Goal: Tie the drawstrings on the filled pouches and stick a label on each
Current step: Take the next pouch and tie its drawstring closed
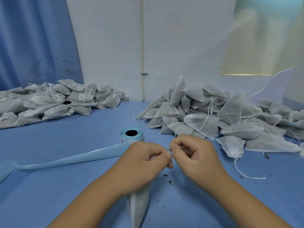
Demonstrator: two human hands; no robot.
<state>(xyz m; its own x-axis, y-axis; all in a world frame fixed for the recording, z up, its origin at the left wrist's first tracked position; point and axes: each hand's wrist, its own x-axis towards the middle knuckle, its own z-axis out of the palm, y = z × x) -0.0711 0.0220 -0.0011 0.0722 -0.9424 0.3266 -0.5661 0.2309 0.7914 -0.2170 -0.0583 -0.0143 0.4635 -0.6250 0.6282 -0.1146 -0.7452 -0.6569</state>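
1. White non-woven cloth makes up the pouch (137,209) held near the front of the blue table (65,195); a dark filling is seen faintly through it.
2. The pouch's upper end is gripped by the left hand (143,163), whose fingers are curled round it, so the mouth itself is hidden.
3. A thin white drawstring (170,151) is pinched by the thumb and forefinger of the right hand (195,155), just beside the left; its other fingers are curled in.
4. A label roll (131,137) is stood on end just beyond the hands, and a pale blue backing strip (74,159) is trailed from it to the left across the table.
5. A heap of labelled pouches (54,102), filled and bearing small white labels, is piled at the far left against the wall.
6. A heap of unlabelled pouches (213,116), also filled, is piled at the far right with loose strings hanging out.
7. One single pouch (232,145) is lain apart at the front of that heap, its string spread over the table.
8. Dark crumbs (169,181) are scattered near the hands.
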